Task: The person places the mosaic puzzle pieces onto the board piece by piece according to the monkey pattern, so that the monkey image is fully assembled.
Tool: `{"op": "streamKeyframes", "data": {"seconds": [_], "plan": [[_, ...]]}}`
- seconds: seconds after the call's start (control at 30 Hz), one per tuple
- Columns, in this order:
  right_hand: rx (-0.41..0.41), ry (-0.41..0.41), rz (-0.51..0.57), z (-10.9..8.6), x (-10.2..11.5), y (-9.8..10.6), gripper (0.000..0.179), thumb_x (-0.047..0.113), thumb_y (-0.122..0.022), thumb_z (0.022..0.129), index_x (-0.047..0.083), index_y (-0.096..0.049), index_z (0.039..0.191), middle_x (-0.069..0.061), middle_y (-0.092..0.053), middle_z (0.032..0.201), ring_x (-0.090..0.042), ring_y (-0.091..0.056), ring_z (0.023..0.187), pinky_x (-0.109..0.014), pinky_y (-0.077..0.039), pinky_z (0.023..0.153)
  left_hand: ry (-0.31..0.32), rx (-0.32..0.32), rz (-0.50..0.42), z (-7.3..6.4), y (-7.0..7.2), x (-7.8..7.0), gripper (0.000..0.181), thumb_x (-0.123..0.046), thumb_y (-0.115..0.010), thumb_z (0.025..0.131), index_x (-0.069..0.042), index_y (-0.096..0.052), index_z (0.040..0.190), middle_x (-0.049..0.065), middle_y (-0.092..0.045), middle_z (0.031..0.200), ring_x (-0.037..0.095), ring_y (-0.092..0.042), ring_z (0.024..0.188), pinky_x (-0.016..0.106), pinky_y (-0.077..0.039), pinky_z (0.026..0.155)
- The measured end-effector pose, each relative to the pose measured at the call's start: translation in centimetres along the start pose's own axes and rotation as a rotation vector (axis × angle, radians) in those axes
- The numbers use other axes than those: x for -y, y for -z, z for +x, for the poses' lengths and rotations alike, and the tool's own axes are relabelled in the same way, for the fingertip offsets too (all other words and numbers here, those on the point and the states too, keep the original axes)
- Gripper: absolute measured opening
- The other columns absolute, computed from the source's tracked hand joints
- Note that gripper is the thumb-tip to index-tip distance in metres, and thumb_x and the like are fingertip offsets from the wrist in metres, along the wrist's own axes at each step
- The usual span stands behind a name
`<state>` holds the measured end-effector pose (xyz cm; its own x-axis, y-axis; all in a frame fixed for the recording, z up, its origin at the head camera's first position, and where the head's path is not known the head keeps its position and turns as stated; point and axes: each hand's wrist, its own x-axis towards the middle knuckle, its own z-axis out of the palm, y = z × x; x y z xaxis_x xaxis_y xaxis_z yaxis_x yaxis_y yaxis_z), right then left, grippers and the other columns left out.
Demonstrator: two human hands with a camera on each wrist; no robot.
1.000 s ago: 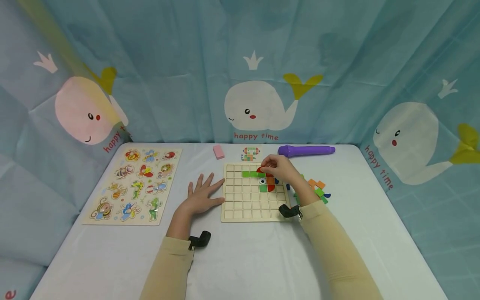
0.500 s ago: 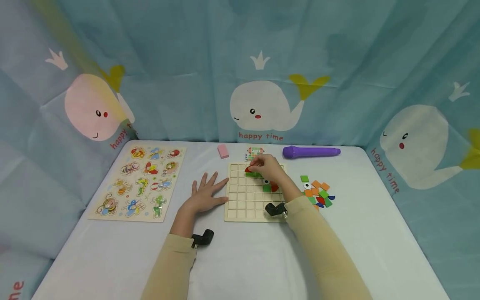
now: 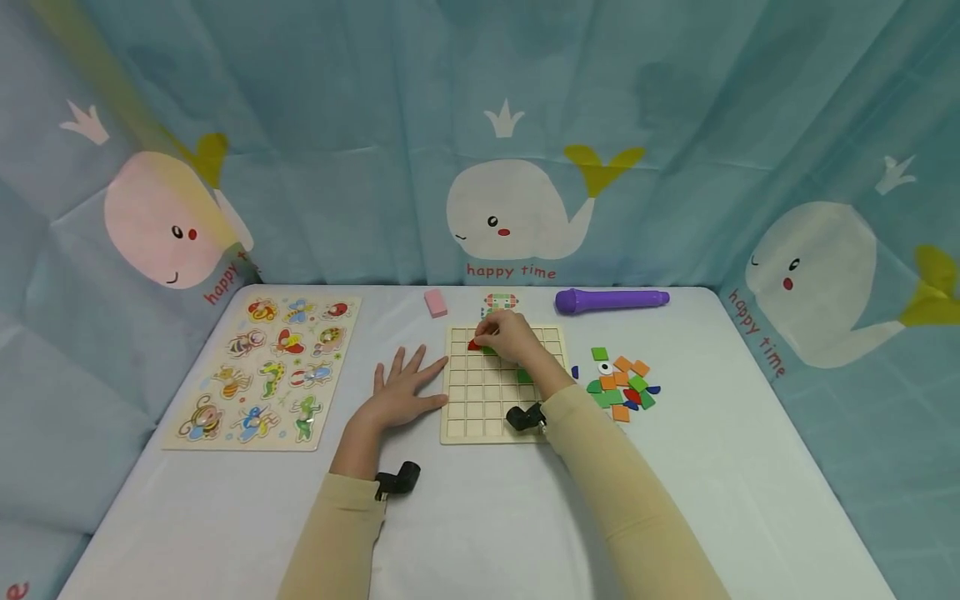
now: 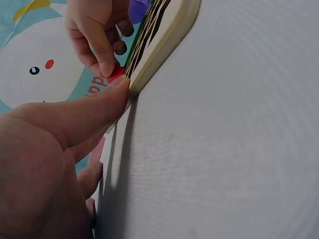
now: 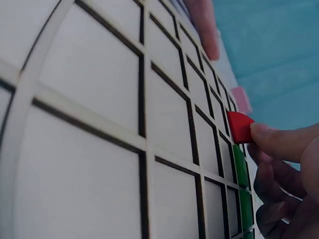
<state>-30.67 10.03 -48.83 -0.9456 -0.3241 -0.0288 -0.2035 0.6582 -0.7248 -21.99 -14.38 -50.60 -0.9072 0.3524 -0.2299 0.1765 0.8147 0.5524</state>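
Note:
Between thumb and fingertips my right hand (image 3: pixel 512 340) pinches a red quarter-round piece (image 5: pixel 240 127) over the upper left cells of a wooden grid board (image 3: pixel 480 408). Green square tiles (image 5: pixel 240 167) sit in the cells right beside that piece. Whether the red piece is seated in a cell, I cannot tell. My left hand (image 3: pixel 397 398) lies with fingers spread on the table, its thumb and index fingertips touching the board's left edge. Part of the tiles on the board are hidden beneath the right hand and forearm.
Loose coloured tiles (image 3: pixel 621 379) lie right of the board. Behind it are a pattern card (image 3: pixel 500 301), a pink block (image 3: pixel 436 303) and a purple microphone-shaped toy (image 3: pixel 611 301). An insect picture puzzle board (image 3: pixel 262 375) lies at left. A whale-print curtain (image 3: pixel 375 208) surrounds the table.
My right hand has carried the red piece leftward along the board's upper rows, past the green tiles. The loose tiles at right have come into view. My left hand has stayed put.

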Motion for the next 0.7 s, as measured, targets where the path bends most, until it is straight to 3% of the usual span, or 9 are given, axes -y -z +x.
{"op": "streamKeyframes", "data": {"seconds": [0.37, 0.7], "plan": [[0.032, -0.015, -0.202, -0.1, 0.3, -0.3, 0.009, 0.027, -0.072, 0.095, 0.020, -0.078, 0.097, 0.005, -0.072, 0.091, -0.012, -0.065, 0.084, -0.034, -0.054, 0.078, 0.001, 0.008, 0.000, 0.0, 0.0, -0.2, 0.074, -0.053, -0.061, 0.096, -0.033, -0.030, 0.160, 0.009, -0.002, 0.171, 0.040, 0.015, 0.155, 0.068, 0.015, 0.117], [-0.027, 0.001, -0.142, -2.2, 0.1, 1.1, 0.019, 0.028, -0.069, 0.097, 0.016, -0.077, 0.110, 0.003, -0.071, 0.098, -0.015, -0.064, 0.085, -0.035, -0.054, 0.076, 0.004, -0.009, -0.001, 0.1, -0.1, 0.1, 0.074, -0.054, -0.062, 0.095, -0.033, -0.031, 0.159, 0.009, -0.003, 0.171, 0.040, 0.015, 0.155, 0.068, 0.015, 0.117]]}}
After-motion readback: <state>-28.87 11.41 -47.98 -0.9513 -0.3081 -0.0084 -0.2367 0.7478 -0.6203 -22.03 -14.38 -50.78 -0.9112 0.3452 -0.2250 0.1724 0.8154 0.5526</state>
